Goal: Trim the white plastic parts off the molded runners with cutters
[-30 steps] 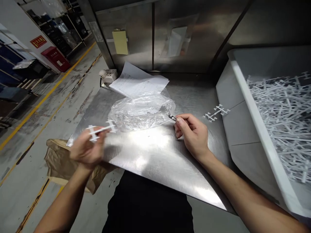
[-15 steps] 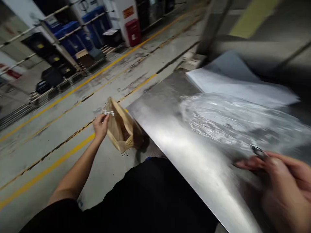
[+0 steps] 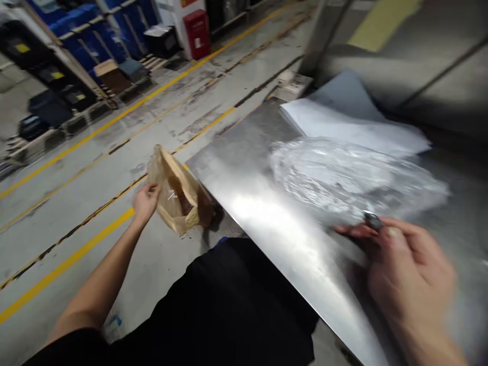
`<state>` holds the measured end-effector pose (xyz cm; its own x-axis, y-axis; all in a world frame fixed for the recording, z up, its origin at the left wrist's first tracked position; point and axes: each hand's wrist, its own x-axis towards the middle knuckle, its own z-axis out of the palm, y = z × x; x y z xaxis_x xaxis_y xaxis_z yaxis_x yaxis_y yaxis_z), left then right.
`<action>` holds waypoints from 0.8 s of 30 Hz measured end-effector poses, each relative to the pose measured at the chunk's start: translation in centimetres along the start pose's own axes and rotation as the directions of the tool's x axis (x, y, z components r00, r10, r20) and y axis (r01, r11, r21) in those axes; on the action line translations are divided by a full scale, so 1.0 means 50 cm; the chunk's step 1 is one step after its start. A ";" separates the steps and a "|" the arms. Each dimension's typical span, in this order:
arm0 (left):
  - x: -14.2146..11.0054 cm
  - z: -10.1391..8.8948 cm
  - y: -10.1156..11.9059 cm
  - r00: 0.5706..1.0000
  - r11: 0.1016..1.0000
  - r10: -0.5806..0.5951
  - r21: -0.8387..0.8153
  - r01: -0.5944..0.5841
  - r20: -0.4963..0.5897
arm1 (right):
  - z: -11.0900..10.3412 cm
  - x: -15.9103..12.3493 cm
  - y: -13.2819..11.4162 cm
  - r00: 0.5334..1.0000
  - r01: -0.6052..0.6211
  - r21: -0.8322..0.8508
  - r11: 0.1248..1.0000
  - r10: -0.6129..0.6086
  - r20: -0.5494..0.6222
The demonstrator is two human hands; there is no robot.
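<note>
At the left, my left hand (image 3: 145,204) is beside the rim of a brown paper bag (image 3: 179,168), its thumb and finger slightly apart with nothing between them. A small white branching piece (image 3: 172,195) is inside the bag's mouth, blurred and apart from my hand. My right hand (image 3: 412,269) is closed on a small dark, shiny object (image 3: 372,220) above the metal table (image 3: 251,203); its kind cannot be made out. Just beyond the right fingers lies a crumpled clear plastic bag (image 3: 343,173).
White sheets (image 3: 351,124) lie behind the plastic bag. A metal wall with a yellow strip (image 3: 385,23) borders the table at the back right. The paper bag stands by the table's left edge. Blue bins (image 3: 91,46) and a red box (image 3: 197,34) stand across the yellow-lined floor.
The white piece has left my left fingers and dropped into the paper bag. My right hand still holds the dark object. The whole view has shifted a little.
</note>
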<state>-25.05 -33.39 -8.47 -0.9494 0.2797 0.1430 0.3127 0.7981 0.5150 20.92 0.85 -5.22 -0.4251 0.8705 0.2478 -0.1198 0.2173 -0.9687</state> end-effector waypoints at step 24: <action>-0.396 0.226 0.304 -0.044 0.180 0.272 -0.006 0.984 0.961 | 0.234 -0.131 -0.102 0.793 -0.352 0.125 0.928 0.224 0.567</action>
<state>-1.16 -20.77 -13.05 0.1553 0.7181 -0.6784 -0.8777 0.4154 0.2388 13.82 -11.15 -1.75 -0.8726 0.4882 -0.0139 -0.0738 -0.1600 -0.9844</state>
